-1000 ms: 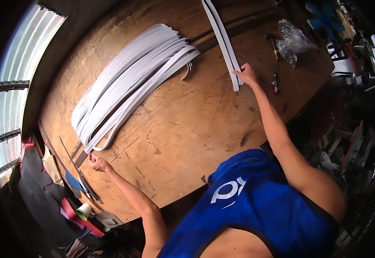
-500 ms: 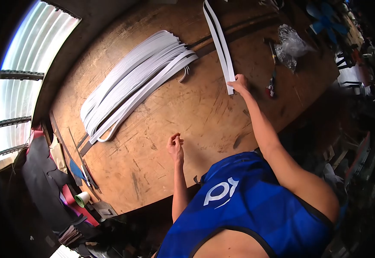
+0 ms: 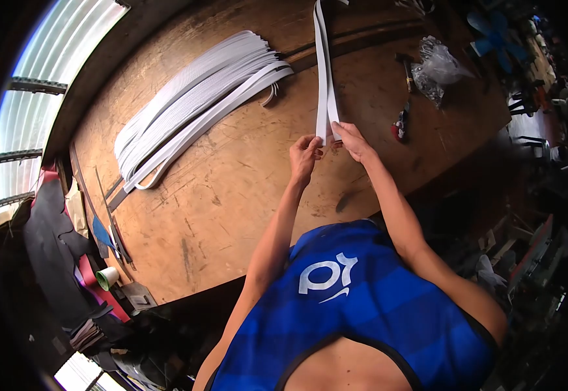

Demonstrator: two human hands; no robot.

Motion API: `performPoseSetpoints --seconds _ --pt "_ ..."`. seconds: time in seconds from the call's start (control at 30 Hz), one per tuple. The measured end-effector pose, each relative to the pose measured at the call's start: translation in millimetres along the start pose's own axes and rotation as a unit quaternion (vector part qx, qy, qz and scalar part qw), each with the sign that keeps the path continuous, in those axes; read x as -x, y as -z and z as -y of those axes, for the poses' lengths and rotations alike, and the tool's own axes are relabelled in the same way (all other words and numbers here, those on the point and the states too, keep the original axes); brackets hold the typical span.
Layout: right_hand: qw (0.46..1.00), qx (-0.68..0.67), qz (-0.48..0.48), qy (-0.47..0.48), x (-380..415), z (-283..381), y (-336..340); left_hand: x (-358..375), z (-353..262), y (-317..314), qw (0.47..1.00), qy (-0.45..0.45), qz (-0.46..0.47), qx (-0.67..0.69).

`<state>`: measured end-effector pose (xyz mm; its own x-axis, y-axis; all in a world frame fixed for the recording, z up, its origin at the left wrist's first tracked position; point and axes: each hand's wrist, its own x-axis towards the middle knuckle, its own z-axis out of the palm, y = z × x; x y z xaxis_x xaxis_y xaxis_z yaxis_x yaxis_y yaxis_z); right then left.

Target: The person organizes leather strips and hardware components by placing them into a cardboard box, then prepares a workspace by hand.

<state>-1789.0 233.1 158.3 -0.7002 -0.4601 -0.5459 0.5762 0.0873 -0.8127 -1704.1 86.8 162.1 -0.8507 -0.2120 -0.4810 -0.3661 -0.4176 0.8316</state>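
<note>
1. Head view shows both your hands meeting at the near end of a pair of long white strips, which lie on the wooden tabletop and run away from you toward its far edge.
2. Your left hand pinches the left side of the strip end, fingers curled closed on it.
3. Your right hand grips the right side of the same strip end, thumb and fingers closed on it; the two hands sit just beside each other, almost touching.
4. Left of the strips, well apart from them, a big bundle of white strips lies slantwise on the tabletop, its looped end pointing toward the tabletop's left edge.
5. Right of the strips, a small tool with a red part lies on the wood, near your right hand.
6. Farther right of the strips, a crumpled clear plastic bag rests on the tabletop, with a dark-handled tool just beside it.
7. A dark groove crosses the tabletop under the strips, near their far part.
8. Left of the strips, past the tabletop's left edge, a paper cup sits among dark scraps.
9. You wear a blue sleeveless shirt with a white logo.
</note>
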Motion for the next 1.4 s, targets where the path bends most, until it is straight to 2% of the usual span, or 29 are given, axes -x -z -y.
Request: performPoseSetpoints --seconds 0.03,0.13,0.2,0.23,0.33,0.37,0.43,0.5,0.57,0.7,0.8,0.93,0.97,1.0,1.03,1.1,1.17,1.2,1.23,1.3,1.37,1.4 --pt "0.999 -0.049 0.021 -0.009 2.0 -7.3 -0.6 2.5 1.8 0.0 1.0 0.0 0.0 0.001" --pt "0.996 -0.054 0.045 -0.049 10.3 -18.0 -14.5 8.5 9.0 4.8 1.0 -0.009 -0.013 0.019" --pt "0.995 -0.055 0.058 -0.061 20.6 -14.8 -30.1 12.7 10.6 4.4 0.999 0.036 -0.009 0.012" --pt "0.995 -0.052 0.06 -0.058 19.7 -16.5 -33.6 14.5 11.1 3.6 0.999 0.031 -0.01 0.014" --pt "0.973 -0.173 0.142 -0.056 14.9 -17.0 -42.4 31.6 -1.7 0.2 0.997 -0.011 -0.051 0.05" --pt "0.973 -0.173 0.142 -0.053 14.4 -10.3 -47.9 35.6 -0.6 6.1 0.997 -0.013 -0.049 0.049" --pt "0.958 -0.261 0.096 -0.071 6.0 3.1 -62.5 41.7 5.2 25.2 0.997 -0.053 -0.009 -0.047" --pt "0.954 -0.289 0.077 -0.037 -24.0 4.0 -65.4 56.0 8.4 49.8 0.994 -0.041 -0.002 -0.102" --pt "0.938 -0.344 0.047 -0.007 -65.0 9.5 -64.0 80.3 7.6 81.9 0.991 -0.028 0.0 -0.133" --pt "0.938 -0.346 0.022 0.01 -130.8 47.6 -50.7 126.3 12.6 176.4 0.991 0.021 -0.025 -0.132" --pt "0.932 -0.359 0.025 0.036 -168.6 79.9 -29.9 162.3 -18.0 244.3 0.983 0.047 -0.044 -0.175" --pt "0.926 -0.37 -0.003 0.076 -194.5 116.9 -10.4 189.8 -53.9 351.6 0.957 0.084 -0.115 -0.254" --pt "0.928 -0.362 0.002 0.088 -198.0 122.3 -7.0 189.6 -52.7 387.7 0.963 0.063 -0.137 -0.225" --pt "0.923 -0.359 0.078 0.117 -217.7 113.2 8.6 189.4 -66.6 413.2 0.956 0.052 -0.16 -0.239" --pt "0.924 -0.357 0.077 0.113 -214.9 117.2 -1.5 185.6 -80.4 437.1 0.956 0.024 -0.184 -0.225" --pt "0.944 -0.315 0.007 0.094 -199.9 133.1 -32.2 170.4 -104.7 492.6 0.935 -0.01 -0.219 -0.28" --pt "0.951 -0.301 0.03 0.068 -201.2 133.9 -50.3 150.3 -134.5 522.3 0.914 -0.018 -0.288 -0.284" --pt "0.965 -0.258 0.015 0.053 -209.9 129.7 -54.0 138.6 -144.7 548.6 0.92 -0.019 -0.27 -0.285" --pt "0.976 -0.214 -0.001 0.038 -219.3 125.6 -55.5 128.3 -157.8 561.3 0.898 -0.014 -0.287 -0.334" --pt "0.982 -0.184 -0.041 0.02 -228.4 116.4 -58.5 111.3 -176.6 575.7 0.808 -0.025 -0.345 -0.477" --pt "0.996 -0.065 -0.055 0.032 -234.4 105.9 -59.0 93.4 -183.1 596.4 0.811 -0.057 -0.341 -0.472" --pt "0.995 -0.055 -0.073 0.038 -235.8 100.9 -62.3 86.1 -184.2 599.6 0.812 -0.055 -0.336 -0.474"
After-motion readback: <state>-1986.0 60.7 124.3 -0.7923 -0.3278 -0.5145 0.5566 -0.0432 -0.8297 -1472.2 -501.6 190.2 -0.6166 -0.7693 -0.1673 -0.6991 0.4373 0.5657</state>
